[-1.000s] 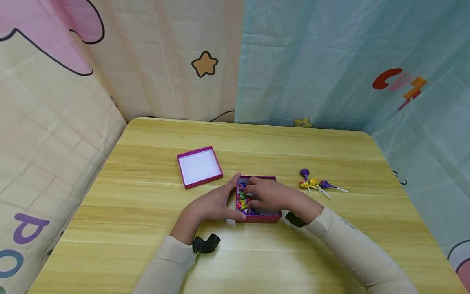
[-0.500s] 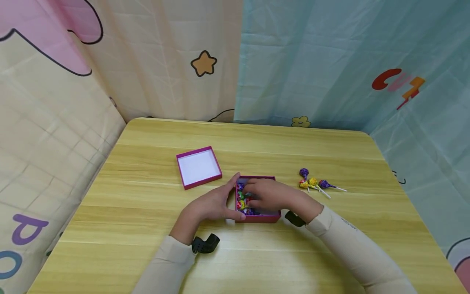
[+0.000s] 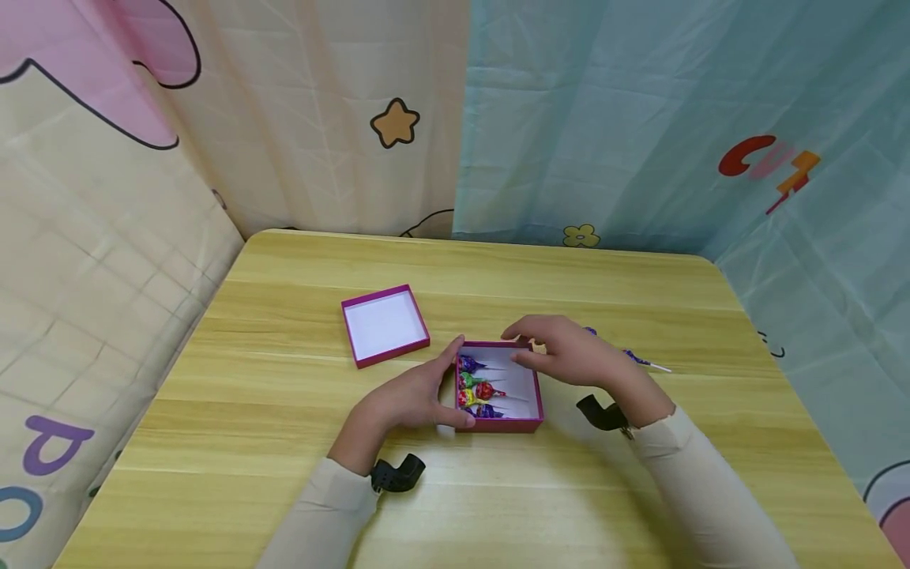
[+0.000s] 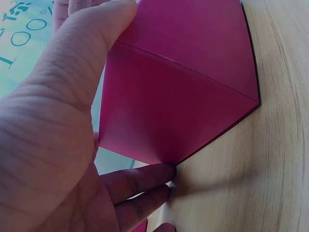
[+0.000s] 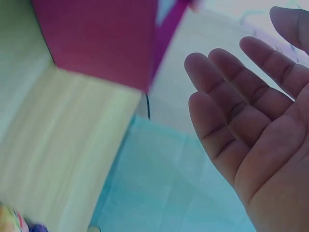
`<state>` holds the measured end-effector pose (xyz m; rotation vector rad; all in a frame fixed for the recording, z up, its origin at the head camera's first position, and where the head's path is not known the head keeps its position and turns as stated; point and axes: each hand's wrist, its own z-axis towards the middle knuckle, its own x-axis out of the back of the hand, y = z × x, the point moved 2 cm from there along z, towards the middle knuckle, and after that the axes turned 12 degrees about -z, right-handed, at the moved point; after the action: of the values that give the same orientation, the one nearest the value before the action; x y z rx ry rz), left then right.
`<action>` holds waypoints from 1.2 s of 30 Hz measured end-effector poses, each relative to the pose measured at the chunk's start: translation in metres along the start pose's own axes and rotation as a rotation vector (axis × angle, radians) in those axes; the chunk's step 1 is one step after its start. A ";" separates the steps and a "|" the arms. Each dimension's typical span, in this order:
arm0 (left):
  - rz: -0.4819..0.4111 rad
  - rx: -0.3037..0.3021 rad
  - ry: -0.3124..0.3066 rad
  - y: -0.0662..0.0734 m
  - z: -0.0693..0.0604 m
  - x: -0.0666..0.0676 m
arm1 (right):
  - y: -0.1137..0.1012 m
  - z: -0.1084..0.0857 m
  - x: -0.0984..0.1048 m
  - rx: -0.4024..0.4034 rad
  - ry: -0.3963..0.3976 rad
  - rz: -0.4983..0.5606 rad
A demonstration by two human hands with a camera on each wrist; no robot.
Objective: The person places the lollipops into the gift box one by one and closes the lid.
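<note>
A magenta box with a white inside stands on the table, several lollipops lying in it with their heads along its left side. My left hand grips the box's left side, thumb at the front corner and fingers at the back corner; the left wrist view shows the hand against the magenta wall. Above the box's back right corner is my right hand, fingers relaxed and holding nothing. In the right wrist view the hand is empty beside the box.
The magenta lid lies inside-up at the back left of the box. More lollipops lie on the table to the right, partly hidden by my right hand. Printed curtains hang behind and beside the table.
My right hand has lifted out of the box and moved right and back, uncovering the lollipops inside and covering part of the loose ones. My left hand stays at the box.
</note>
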<state>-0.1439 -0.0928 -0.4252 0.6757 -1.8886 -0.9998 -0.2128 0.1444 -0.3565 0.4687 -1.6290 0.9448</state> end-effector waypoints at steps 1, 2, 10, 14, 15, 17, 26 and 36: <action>-0.001 0.001 0.000 0.000 0.000 0.000 | 0.003 -0.003 0.004 -0.019 0.017 0.009; 0.000 0.000 0.001 0.000 0.000 0.000 | 0.007 -0.005 0.008 -0.040 0.032 0.020; 0.008 0.003 -0.001 0.001 0.000 0.000 | 0.044 -0.024 0.032 -0.181 0.113 0.032; 0.013 0.004 -0.001 0.001 0.000 0.000 | 0.064 -0.030 0.034 -0.248 0.104 0.047; 0.015 0.005 0.000 0.000 0.000 0.000 | 0.069 -0.032 0.033 -0.264 0.098 0.056; 0.018 0.004 0.001 0.000 0.000 0.000 | 0.079 -0.033 0.031 -0.291 0.080 0.078; 0.017 -0.004 -0.007 0.000 0.000 0.000 | 0.116 -0.038 0.023 -0.370 -0.002 0.114; 0.019 -0.007 -0.005 -0.002 0.001 0.001 | 0.132 -0.029 0.022 -0.354 -0.139 0.022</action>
<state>-0.1448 -0.0942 -0.4272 0.6509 -1.8916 -0.9969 -0.2973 0.2504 -0.3787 0.2766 -1.8846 0.6306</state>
